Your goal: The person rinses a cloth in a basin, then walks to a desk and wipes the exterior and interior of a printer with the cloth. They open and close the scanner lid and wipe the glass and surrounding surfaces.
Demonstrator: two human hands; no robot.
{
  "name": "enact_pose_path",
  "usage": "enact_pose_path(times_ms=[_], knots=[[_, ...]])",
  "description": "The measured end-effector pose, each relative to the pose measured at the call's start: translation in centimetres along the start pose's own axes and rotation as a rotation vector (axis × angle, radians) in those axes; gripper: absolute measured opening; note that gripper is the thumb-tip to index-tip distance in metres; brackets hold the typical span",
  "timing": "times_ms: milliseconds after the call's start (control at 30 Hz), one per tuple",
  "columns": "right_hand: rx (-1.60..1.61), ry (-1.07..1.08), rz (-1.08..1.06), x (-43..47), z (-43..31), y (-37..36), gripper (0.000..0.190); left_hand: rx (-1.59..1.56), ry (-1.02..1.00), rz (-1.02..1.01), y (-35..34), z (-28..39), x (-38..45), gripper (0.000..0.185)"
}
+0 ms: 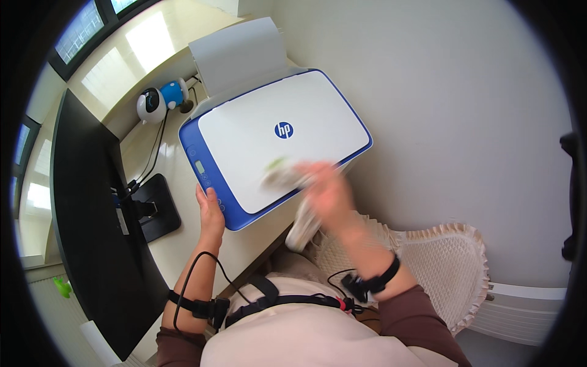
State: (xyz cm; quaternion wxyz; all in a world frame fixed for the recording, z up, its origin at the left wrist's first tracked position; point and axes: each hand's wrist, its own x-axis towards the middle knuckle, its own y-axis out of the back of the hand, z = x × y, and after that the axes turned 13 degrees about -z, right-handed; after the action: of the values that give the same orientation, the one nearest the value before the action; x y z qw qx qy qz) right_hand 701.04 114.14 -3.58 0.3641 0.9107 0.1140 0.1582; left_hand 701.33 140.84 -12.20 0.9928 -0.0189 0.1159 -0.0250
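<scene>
A white and blue HP printer (247, 114) stands on a pale desk, its lid closed and its rear paper support raised. My left hand (211, 213) rests against the printer's front left corner, beside the button panel, with the fingers along its edge. Blurred by motion, my right hand (328, 190) is over the printer's near right edge. It grips a whitish cloth (280, 176) with a green patch; part of the cloth lies over the lid and a whitish end hangs below the hand. Whether the cloth touches the lid cannot be told.
A black monitor (96, 220) on a stand (160, 206) is at the left, with cables behind it. A small white and blue robot-shaped device (160, 100) sits behind the printer's left side. A quilted, frilled cover (442, 266) lies at the lower right, near the wall (440, 114).
</scene>
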Motion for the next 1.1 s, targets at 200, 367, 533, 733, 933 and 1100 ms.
enact_pose_path(times_ms=[200, 367, 533, 733, 933, 1100], knots=[[-0.473, -0.478, 0.240, 2.1, 10.4, 4.6, 0.044, 0.031, -0.020, 0.028, -0.5, 0.5, 0.0, 0.076], [-0.290, -0.009, -0.152, -1.7, -3.5, -6.1, 0.044, 0.028, -0.016, 0.013, 0.0, 0.2, -0.3, 0.079], [0.042, 0.026, -0.077, -1.1, -3.1, -0.8, 0.040, 0.016, 0.061, 0.056, 0.2, -0.6, 0.1, 0.076], [-0.180, -0.260, 0.149, 5.7, 5.4, 2.8, 0.039, -0.157, 0.118, -0.104, 1.6, -0.1, -1.1, 0.081], [-0.403, 0.039, -0.405, 8.3, -4.8, -7.6, 0.047, -0.319, 0.125, -0.241, 2.7, 1.1, -2.7, 0.088], [-0.153, 0.046, -0.205, 17.0, -7.4, -9.2, 0.038, -0.278, 0.182, -0.208, 2.2, 1.3, -3.7, 0.080]])
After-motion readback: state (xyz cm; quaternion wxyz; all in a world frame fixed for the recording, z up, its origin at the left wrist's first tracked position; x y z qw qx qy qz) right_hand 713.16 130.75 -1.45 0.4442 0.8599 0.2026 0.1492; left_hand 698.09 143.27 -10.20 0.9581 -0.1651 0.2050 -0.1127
